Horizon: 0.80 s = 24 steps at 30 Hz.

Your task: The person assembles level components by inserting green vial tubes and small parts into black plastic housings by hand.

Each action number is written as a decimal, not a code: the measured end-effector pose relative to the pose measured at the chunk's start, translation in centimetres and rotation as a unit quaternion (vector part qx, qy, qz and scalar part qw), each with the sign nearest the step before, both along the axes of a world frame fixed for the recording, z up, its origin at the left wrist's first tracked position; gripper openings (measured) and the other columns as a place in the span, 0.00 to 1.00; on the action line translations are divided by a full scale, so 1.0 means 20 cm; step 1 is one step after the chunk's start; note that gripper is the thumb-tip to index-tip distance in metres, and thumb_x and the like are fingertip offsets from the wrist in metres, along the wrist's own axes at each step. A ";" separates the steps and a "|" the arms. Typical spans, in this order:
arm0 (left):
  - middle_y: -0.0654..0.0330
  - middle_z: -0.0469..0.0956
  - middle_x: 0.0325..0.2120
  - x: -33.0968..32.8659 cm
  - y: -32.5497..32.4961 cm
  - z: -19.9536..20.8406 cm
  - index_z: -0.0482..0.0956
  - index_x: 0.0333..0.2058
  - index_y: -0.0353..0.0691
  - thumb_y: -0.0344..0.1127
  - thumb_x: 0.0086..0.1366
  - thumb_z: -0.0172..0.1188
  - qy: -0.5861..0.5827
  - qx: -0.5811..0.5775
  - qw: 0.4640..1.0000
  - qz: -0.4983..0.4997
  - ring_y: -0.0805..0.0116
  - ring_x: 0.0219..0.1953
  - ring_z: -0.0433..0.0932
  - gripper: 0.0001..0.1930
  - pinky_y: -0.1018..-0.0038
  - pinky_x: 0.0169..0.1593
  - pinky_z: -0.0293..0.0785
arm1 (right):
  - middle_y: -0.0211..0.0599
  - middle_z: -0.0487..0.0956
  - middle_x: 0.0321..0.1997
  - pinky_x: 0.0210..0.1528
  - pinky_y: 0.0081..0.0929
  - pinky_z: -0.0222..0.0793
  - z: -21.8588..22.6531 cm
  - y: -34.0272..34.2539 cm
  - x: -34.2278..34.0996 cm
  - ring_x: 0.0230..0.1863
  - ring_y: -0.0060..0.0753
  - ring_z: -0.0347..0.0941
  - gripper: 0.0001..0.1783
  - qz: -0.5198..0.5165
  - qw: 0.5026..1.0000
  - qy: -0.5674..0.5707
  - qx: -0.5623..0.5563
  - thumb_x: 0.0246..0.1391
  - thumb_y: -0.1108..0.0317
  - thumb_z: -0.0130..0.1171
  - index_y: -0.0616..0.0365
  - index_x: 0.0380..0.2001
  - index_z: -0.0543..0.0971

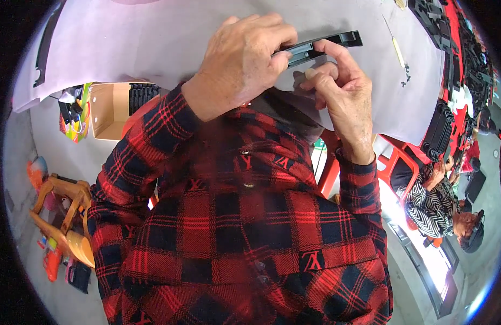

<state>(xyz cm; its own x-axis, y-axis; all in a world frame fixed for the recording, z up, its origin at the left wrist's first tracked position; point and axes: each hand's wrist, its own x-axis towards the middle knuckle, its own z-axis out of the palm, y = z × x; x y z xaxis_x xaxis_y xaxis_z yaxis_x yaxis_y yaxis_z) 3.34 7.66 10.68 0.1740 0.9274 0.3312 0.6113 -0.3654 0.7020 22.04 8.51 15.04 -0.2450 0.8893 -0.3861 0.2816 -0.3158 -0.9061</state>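
My left hand [242, 62] is closed around the left end of a long, narrow black plastic strip [345, 39], held just above the pale tabletop. A lighter grey channel shows along its middle. My right hand [345, 86] lays its index fingertip on the strip. Its thumb and other fingers are curled together below; whether something small sits between them, I cannot make out. Right of my hands lies an awl [397, 52] with a thin metal shaft and a pale handle. Several tiny black pieces [406, 76] are scattered beside its handle end.
The table [126, 43] has a pale covering; a long black strip [47, 49] lies at its left edge. Black parts [437, 130] crowd the right side. A cardboard box [109, 111], a wooden chair [66, 216] and a red stool [396, 160] stand below. Another person [437, 208] sits at right.
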 end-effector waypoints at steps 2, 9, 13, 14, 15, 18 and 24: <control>0.60 0.73 0.27 0.00 0.00 0.00 0.77 0.33 0.40 0.32 0.57 0.61 0.006 -0.004 1.000 -0.001 0.59 0.32 0.74 0.06 0.65 0.39 0.64 | 0.29 0.79 0.23 0.21 0.13 0.63 0.01 0.01 0.01 0.21 0.12 0.69 0.20 -0.001 1.000 -0.006 0.003 0.54 0.79 0.56 0.61 0.52 0.75; 0.60 0.73 0.28 0.00 0.01 -0.02 0.76 0.33 0.40 0.32 0.57 0.61 0.004 0.000 1.000 -0.006 0.59 0.32 0.74 0.06 0.66 0.39 0.63 | 0.32 0.80 0.24 0.21 0.14 0.61 0.01 0.03 0.03 0.18 0.13 0.66 0.23 -0.001 0.998 0.036 -0.042 0.51 0.79 0.54 0.61 0.52 0.75; 0.60 0.73 0.27 0.00 0.01 -0.02 0.76 0.33 0.39 0.31 0.56 0.61 -0.001 0.010 1.000 -0.013 0.60 0.31 0.73 0.06 0.66 0.39 0.63 | 0.32 0.79 0.21 0.20 0.14 0.60 0.05 0.04 0.04 0.16 0.14 0.64 0.24 0.013 0.997 0.026 -0.075 0.50 0.78 0.54 0.61 0.53 0.76; 0.60 0.73 0.27 0.00 0.01 -0.02 0.76 0.33 0.39 0.30 0.56 0.62 -0.005 0.009 1.000 -0.016 0.60 0.30 0.73 0.06 0.66 0.39 0.63 | 0.32 0.79 0.21 0.20 0.14 0.60 0.05 0.05 0.04 0.16 0.14 0.64 0.24 0.012 0.997 0.025 -0.075 0.50 0.78 0.54 0.61 0.53 0.76; 0.60 0.73 0.27 0.00 0.01 -0.02 0.76 0.33 0.39 0.30 0.56 0.62 -0.006 0.009 1.000 -0.017 0.60 0.30 0.73 0.06 0.66 0.39 0.63 | 0.32 0.79 0.20 0.19 0.14 0.59 0.06 0.06 0.04 0.15 0.14 0.64 0.23 0.022 0.997 0.018 -0.076 0.50 0.77 0.54 0.61 0.53 0.76; 0.60 0.72 0.27 -0.01 0.01 -0.03 0.76 0.33 0.38 0.29 0.56 0.62 -0.017 0.017 0.999 -0.024 0.60 0.29 0.73 0.07 0.67 0.39 0.62 | 0.32 0.78 0.19 0.18 0.15 0.58 0.05 0.07 0.05 0.14 0.14 0.62 0.23 0.034 0.996 0.007 -0.080 0.51 0.76 0.54 0.61 0.53 0.76; 0.60 0.71 0.26 -0.01 0.02 -0.01 0.75 0.32 0.38 0.27 0.56 0.61 -0.027 0.008 0.999 -0.038 0.61 0.28 0.72 0.06 0.68 0.39 0.63 | 0.30 0.78 0.18 0.18 0.15 0.59 0.04 0.08 0.05 0.15 0.13 0.64 0.22 0.022 0.996 0.013 -0.087 0.51 0.75 0.54 0.61 0.52 0.77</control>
<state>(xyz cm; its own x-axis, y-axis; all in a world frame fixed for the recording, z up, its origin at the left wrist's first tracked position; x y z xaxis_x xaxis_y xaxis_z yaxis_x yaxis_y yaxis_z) 3.13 8.01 10.41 0.2248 0.9070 0.3560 0.5422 -0.4200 0.7277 23.13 10.04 15.92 -0.2950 0.7970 -0.5270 0.2760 -0.4569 -0.8456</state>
